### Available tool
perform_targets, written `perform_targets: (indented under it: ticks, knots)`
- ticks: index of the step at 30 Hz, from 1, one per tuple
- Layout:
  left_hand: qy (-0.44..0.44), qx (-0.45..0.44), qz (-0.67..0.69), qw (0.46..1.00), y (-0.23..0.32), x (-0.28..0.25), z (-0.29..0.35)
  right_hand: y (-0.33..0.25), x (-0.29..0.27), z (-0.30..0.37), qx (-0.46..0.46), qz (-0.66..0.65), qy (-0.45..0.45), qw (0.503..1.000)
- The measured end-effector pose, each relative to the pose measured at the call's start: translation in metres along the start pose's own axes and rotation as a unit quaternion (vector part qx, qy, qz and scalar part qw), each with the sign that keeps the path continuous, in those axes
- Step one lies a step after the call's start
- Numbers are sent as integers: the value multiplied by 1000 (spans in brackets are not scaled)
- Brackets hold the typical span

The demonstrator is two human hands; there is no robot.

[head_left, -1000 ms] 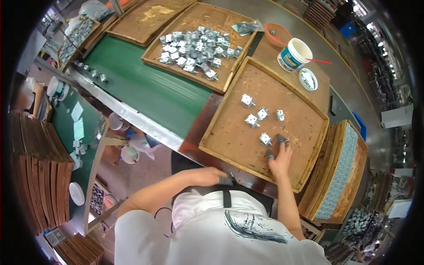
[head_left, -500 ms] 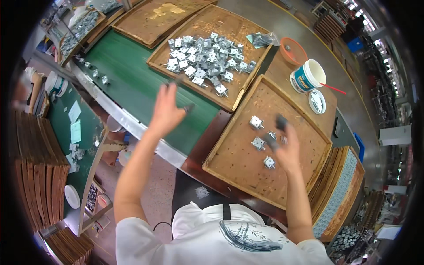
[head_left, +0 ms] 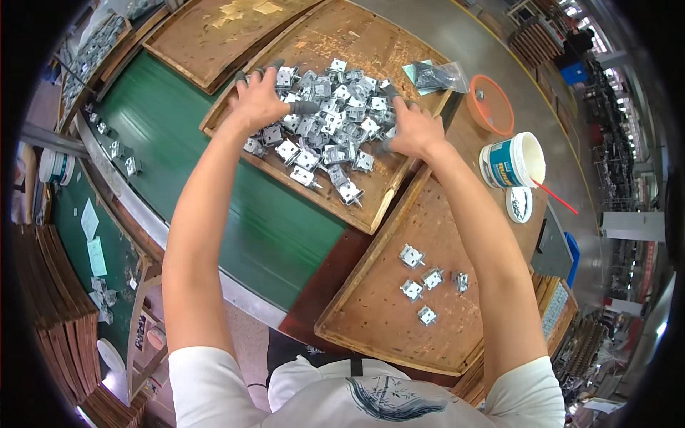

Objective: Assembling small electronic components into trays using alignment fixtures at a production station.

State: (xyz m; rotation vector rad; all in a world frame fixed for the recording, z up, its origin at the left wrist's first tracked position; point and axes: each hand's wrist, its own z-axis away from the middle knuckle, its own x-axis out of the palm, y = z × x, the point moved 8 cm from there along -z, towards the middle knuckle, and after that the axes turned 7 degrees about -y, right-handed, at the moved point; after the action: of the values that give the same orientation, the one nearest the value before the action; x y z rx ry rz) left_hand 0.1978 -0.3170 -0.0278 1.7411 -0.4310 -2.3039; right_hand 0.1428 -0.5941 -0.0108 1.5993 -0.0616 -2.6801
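A pile of silvery metal box-shaped parts with short shafts (head_left: 332,123) lies in the far wooden tray (head_left: 374,207). My left hand (head_left: 260,101) reaches over its left side, fingers spread, the thumb pointing inward across the parts. At the pile's right edge, my right hand (head_left: 417,130) has its fingers and thumb apart against the outer parts. Dark covers sit on the fingertips of both hands. Neither hand shows a part lifted. Several matching metal parts (head_left: 432,277) lie spaced out in the nearer wooden tray (head_left: 371,328), below my right forearm.
A green belt (head_left: 285,221) with a metal edge runs beside the trays, carrying several small parts (head_left: 133,165). At the right stand a white-and-teal bucket (head_left: 499,160) with a red stick, a round lid (head_left: 519,204) and an orange bowl (head_left: 491,105). A plastic bag (head_left: 439,75) rests on the far tray's corner.
Both hands have moved forward to the pile, the left from above the green belt and the right from over the nearer tray. The view has shifted, and the nearer tray's parts are uncovered.
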Motion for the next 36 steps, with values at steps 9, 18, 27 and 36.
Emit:
perform_targets:
  ticks: [9,18,27,36]
  knots:
    - [-31,151,-46,987,34,23,32,-30,4,-5,-81,-134,103,982]
    - [95,56,43,993,42,22,17,-32,23,-23,-61,-572,19,818]
    - [120,68,192,972,53,39,5,-66,12,1,-151,-703,-48,693]
    - [216,197,401,868,57,31,18,-65,-6,20,-198,-748,-23,634]
